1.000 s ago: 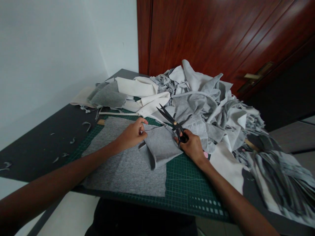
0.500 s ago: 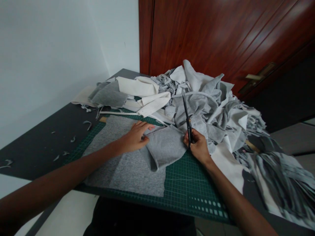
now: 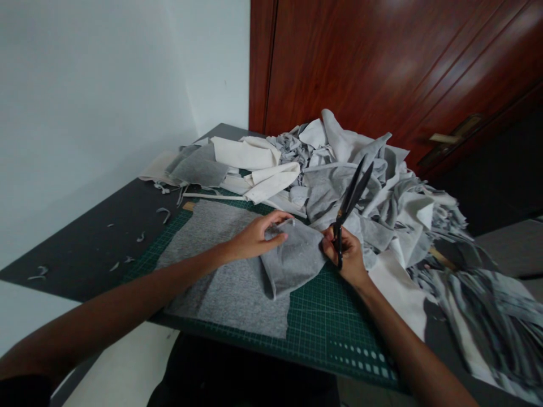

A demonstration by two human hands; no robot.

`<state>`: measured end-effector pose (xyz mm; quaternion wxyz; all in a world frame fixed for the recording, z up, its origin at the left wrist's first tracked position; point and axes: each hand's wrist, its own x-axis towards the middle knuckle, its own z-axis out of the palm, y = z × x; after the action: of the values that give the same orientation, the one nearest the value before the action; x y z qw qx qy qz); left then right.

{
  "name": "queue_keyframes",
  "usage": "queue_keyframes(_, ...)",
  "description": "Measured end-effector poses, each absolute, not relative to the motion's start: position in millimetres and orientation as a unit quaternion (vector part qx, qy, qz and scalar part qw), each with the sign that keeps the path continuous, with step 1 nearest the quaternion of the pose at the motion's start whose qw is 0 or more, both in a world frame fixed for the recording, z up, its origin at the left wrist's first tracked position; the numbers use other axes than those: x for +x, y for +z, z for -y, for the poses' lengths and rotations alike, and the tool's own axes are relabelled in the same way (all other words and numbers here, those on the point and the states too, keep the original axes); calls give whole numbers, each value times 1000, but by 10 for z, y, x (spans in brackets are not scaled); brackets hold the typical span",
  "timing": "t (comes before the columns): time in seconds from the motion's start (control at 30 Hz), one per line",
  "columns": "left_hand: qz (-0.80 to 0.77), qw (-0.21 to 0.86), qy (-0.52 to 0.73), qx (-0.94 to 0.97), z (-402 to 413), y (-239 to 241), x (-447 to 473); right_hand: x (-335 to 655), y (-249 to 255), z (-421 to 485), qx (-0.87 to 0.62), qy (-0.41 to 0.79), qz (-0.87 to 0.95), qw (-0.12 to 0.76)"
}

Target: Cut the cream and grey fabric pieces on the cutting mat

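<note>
My left hand (image 3: 258, 237) pinches the upper edge of a small folded grey fabric piece (image 3: 294, 261) that lies on a larger flat grey cloth (image 3: 220, 277). My right hand (image 3: 345, 254) grips the handles of black scissors (image 3: 352, 198). The blades are slightly apart and point up and away to the right, clear of the small piece. Both cloths rest on a green cutting mat (image 3: 326, 319).
A big heap of grey and white fabric scraps (image 3: 373, 181) fills the table behind and right of the mat. White folded pieces (image 3: 254, 164) lie at the back. Small offcuts (image 3: 127, 249) dot the dark tabletop at left. A brown door (image 3: 382, 62) stands behind.
The scissors swung from pointing left over the fabric to upright, then to tilting right. My left hand slid right along the small piece's edge. The view shifted slightly.
</note>
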<state>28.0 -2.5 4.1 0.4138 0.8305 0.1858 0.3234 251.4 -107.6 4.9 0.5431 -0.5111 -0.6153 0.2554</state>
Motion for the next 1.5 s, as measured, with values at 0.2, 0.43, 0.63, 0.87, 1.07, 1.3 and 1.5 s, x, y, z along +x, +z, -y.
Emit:
queue_keyframes(0.2, -209, 440, 306, 818, 86, 122, 265, 2481, 64, 1051, -526, 269, 603, 535)
queue_keyframes(0.43, -279, 470, 302, 781, 108, 24, 318, 2435, -102, 1020, -537, 292, 613, 501)
queue_keyframes(0.63, -295, 474, 307, 771, 79, -16, 317, 2407, -153, 1016, -558, 301, 591, 499)
queue_keyframes(0.87, -210, 474, 229, 824, 102, -16, 334, 2380, -103, 996, -539, 336, 573, 519)
queue_keyframes(1.07, -158, 559, 204, 788, 149, 17, 308, 2331, -76, 1034, -547, 314, 575, 522)
queue_keyframes(1.3, -152, 583, 209, 770, 202, 76, 265, 2381, -50, 1040, -538, 339, 544, 548)
queue_keyframes(1.5, -163, 553, 207, 791, 179, 62, 260, 2443, -57, 1015, -558, 343, 513, 555)
